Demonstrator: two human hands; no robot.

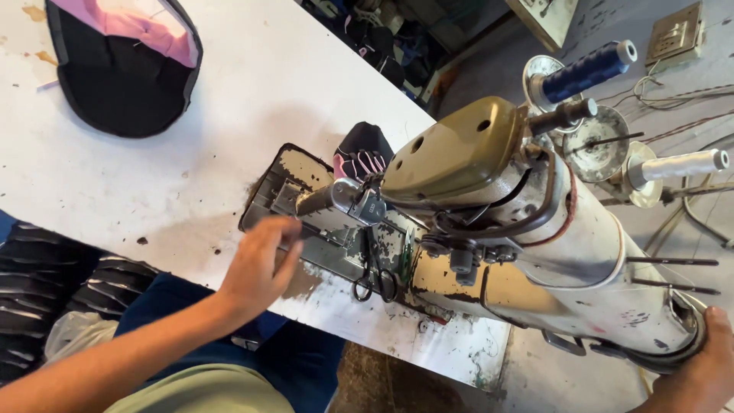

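Stitching workshop, worn industrial sewing machine (489, 229), thread spools (589, 70), stained white worktable (252, 92), cut fabric pieces (126, 65)

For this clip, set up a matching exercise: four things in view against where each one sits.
Things:
1. left hand
2. right hand
3. blue thread spool
4. black and pink fabric piece

Places:
A. on the handwheel at the machine's end
B. far part of the white table, away from the machine
C. on a pin above the machine
D. at the machine bed near the needle

Pairs: 1-D, 2-A, 3-C, 4-B
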